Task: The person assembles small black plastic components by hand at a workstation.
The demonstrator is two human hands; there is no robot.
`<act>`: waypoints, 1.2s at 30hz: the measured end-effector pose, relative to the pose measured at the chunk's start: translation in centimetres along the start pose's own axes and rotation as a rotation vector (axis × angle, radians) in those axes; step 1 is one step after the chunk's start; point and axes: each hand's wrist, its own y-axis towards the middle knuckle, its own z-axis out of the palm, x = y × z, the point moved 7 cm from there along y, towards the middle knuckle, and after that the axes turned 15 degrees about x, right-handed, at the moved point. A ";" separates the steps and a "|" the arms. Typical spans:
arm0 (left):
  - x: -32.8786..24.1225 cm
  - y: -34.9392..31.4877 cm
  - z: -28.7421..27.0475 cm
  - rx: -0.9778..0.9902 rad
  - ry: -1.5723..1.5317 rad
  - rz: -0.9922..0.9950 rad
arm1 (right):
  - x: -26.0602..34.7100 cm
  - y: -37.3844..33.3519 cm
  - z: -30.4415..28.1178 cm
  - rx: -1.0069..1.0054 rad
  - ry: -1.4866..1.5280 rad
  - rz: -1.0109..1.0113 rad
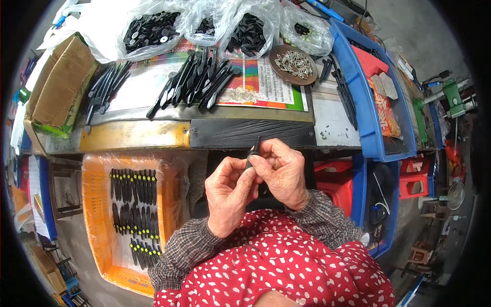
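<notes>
A slim black part (253,152) is being pinched in the grip of the left hand (225,197) and the right hand (284,175), near the front of the bench (276,113); metal pieces (295,63) are being contained in a brown dish (292,80).

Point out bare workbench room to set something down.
Bare: the white sheet between the left bunch of slim black sticks and the larger middle bunch; the scuffed yellow front strip left of the black wood-grained plank. Crowded: the back, with clear plastic bags of black parts.
</notes>
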 end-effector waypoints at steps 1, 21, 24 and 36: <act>0.0 0.1 0.0 0.006 0.005 -0.003 | 0.1 -0.1 -0.1 -0.002 -0.001 0.001; 0.3 0.0 0.3 0.138 -0.182 -0.191 | 1.3 0.9 -0.8 0.039 -0.003 -0.011; 0.3 0.1 0.3 0.160 -0.197 -0.190 | 1.3 1.4 -0.8 0.236 0.215 0.109; 0.2 0.0 -0.2 0.149 -0.193 -0.193 | 1.3 1.6 -0.5 0.324 0.217 0.133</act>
